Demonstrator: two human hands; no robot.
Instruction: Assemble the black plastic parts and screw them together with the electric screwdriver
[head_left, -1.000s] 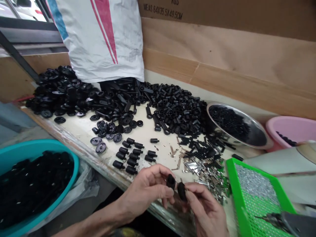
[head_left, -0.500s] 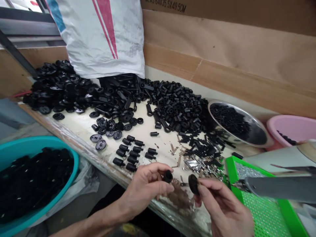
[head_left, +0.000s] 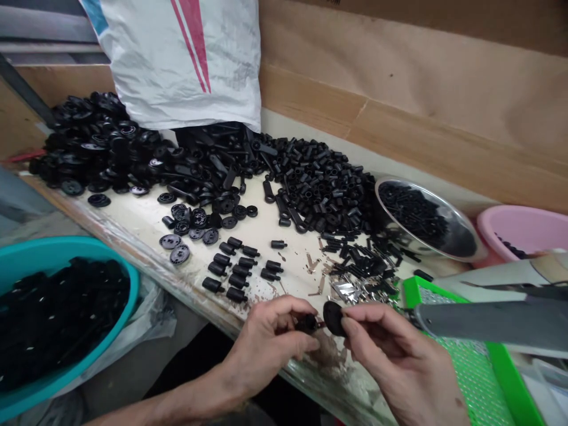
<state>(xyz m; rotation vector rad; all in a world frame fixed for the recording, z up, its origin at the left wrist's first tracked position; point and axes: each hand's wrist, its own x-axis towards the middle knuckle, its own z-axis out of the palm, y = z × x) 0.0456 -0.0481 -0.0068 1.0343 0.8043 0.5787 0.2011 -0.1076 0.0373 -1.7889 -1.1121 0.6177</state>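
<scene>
Near the front edge of the table, my left hand [head_left: 270, 343] pinches a short black plastic cylinder [head_left: 307, 323] between thumb and fingers, its end turned to the right. My right hand [head_left: 394, 355] grips a round black plastic disc [head_left: 333, 318] by its edge, held upright just right of the cylinder. A thin piece shows between the two parts; whether they touch I cannot tell. Beyond my left hand, several black cylinders with narrow pegs [head_left: 239, 270] lie in rough rows. Loose black discs [head_left: 180, 254] lie to their left, and small shiny metal strips [head_left: 350, 290] lie beyond the disc I hold.
Heaps of black discs [head_left: 106, 148] and cylinders [head_left: 319, 183] cover the back. A white sack [head_left: 190, 65] stands behind them. At right are a steel bowl [head_left: 470, 251], a pink basin [head_left: 532, 222], a green tray [head_left: 510, 378] and a grey tool [head_left: 479, 322]. A teal tub [head_left: 133, 290] stands left.
My right hand has brought the disc leftward, closer to the cylinder, and turned its flat side more into view. The cylinder now points more to the right. The view has shifted slightly.
</scene>
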